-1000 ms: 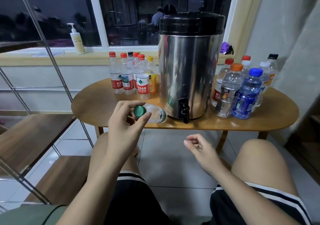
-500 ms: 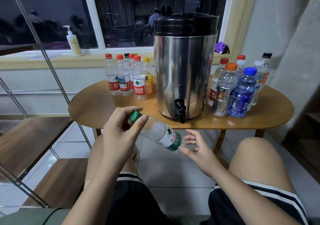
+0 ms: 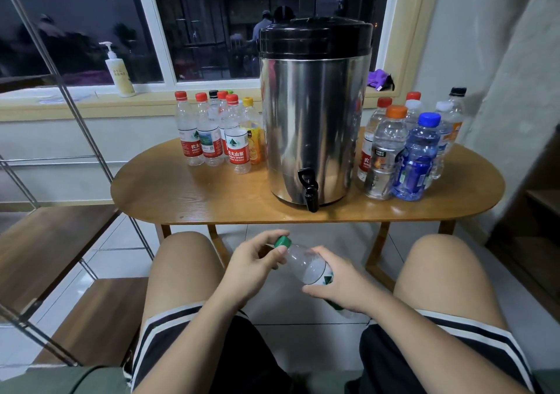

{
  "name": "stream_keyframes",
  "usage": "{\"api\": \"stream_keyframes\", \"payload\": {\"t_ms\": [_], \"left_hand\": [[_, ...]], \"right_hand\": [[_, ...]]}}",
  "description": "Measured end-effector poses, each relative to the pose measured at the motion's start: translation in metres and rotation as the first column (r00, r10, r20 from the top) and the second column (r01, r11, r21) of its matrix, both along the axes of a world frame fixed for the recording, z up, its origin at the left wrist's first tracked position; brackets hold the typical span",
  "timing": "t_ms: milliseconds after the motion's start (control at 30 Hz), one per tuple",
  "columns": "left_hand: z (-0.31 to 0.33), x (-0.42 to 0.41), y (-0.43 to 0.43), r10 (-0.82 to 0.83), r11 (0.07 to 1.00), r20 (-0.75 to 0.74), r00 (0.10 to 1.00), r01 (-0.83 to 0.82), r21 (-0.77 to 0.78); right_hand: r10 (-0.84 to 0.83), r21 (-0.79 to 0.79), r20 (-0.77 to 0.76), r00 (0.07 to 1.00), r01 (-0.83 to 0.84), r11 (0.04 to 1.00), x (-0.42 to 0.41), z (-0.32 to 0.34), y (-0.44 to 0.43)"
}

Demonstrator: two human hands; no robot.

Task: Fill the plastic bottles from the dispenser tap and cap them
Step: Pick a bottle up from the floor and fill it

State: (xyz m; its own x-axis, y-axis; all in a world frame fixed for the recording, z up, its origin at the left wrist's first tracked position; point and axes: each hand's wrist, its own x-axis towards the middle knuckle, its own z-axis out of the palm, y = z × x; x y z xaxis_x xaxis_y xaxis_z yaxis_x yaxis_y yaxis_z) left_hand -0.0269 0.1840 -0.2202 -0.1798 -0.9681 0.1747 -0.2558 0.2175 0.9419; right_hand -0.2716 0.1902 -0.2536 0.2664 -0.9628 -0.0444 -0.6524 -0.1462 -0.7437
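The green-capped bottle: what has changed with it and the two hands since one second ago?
The green-capped bottle came down from the table edge towards the lap. The right hand, free before, now grips its body; the left hand still pinches the green cap. The dispenser and the other bottles stayed in place.

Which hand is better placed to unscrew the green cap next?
Left. The left hand has its fingers around the green cap, while the right hand grips the bottle body, steadying it.
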Motion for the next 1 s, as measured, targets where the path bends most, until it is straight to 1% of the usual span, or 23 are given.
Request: {"api": "stream_keyframes", "payload": {"t_ms": [67,133,200,267,333,367,400,467,533,567,633,733,833,933,1000], "left_hand": [[-0.002,0.002,0.001,0.027,0.999,0.043,0.999,-0.027,-0.017],[-0.003,0.002,0.003,0.054,0.999,0.045,0.998,-0.053,-0.012],[-0.002,0.000,0.006,0.113,0.994,0.091,0.989,-0.112,-0.010],[-0.006,-0.002,0.005,0.180,0.983,0.204,0.962,-0.181,-0.015],[-0.012,-0.001,0.002,0.214,0.975,0.356,0.910,-0.219,-0.025],[-0.014,-0.001,0.001,0.219,0.974,0.396,0.892,-0.224,-0.035],[-0.016,-0.002,0.000,0.218,0.975,0.387,0.896,-0.217,-0.048],[-0.015,-0.003,0.001,0.181,0.983,0.278,0.943,-0.166,-0.078],[-0.013,-0.003,0.001,0.076,0.991,0.187,0.979,-0.054,-0.122],[-0.013,-0.002,0.001,0.032,0.988,0.170,0.985,-0.006,-0.152],[-0.016,0.000,-0.002,0.014,0.982,0.188,0.982,0.022,-0.187],[-0.019,0.000,-0.004,0.056,0.983,0.222,0.973,-0.015,-0.181],[-0.022,-0.004,-0.004,0.163,0.979,0.254,0.953,-0.124,-0.163],[-0.022,-0.007,-0.001,0.264,0.965,0.240,0.934,-0.256,-0.065],[-0.022,-0.009,0.002,0.282,0.959,0.216,0.935,-0.280,-0.041]], "right_hand": [[-0.004,-0.028,-0.035,0.999,0.003,1.000,-0.002,0.001,0.000],[-0.009,-0.067,-0.083,0.997,0.003,0.998,0.000,0.002,0.001],[-0.024,-0.115,-0.124,0.992,0.010,0.993,0.001,0.001,0.002],[-0.031,-0.145,-0.169,0.985,0.006,0.989,0.000,0.000,0.003],[-0.028,-0.142,-0.192,0.981,0.001,0.990,-0.003,0.000,0.003],[-0.034,-0.140,-0.194,0.980,0.006,0.990,-0.004,0.000,0.003],[-0.045,-0.142,-0.188,0.981,0.018,0.990,-0.006,0.000,0.002],[-0.075,-0.145,-0.163,0.984,0.052,0.988,-0.008,0.000,0.000],[-0.086,-0.140,-0.151,0.985,0.065,0.988,-0.008,0.000,0.000],[-0.081,-0.136,-0.153,0.985,0.060,0.989,-0.009,0.000,0.000],[-0.062,-0.125,-0.163,0.985,0.042,0.991,-0.009,-0.001,0.000],[-0.038,-0.121,-0.177,0.983,0.017,0.993,-0.008,-0.002,0.001],[-0.030,-0.141,-0.196,0.980,0.002,0.990,-0.005,-0.004,0.002],[-0.038,-0.143,-0.191,0.981,0.011,0.990,-0.005,-0.005,0.000],[-0.050,-0.124,-0.181,0.982,0.028,0.992,-0.005,-0.007,0.001]]}}
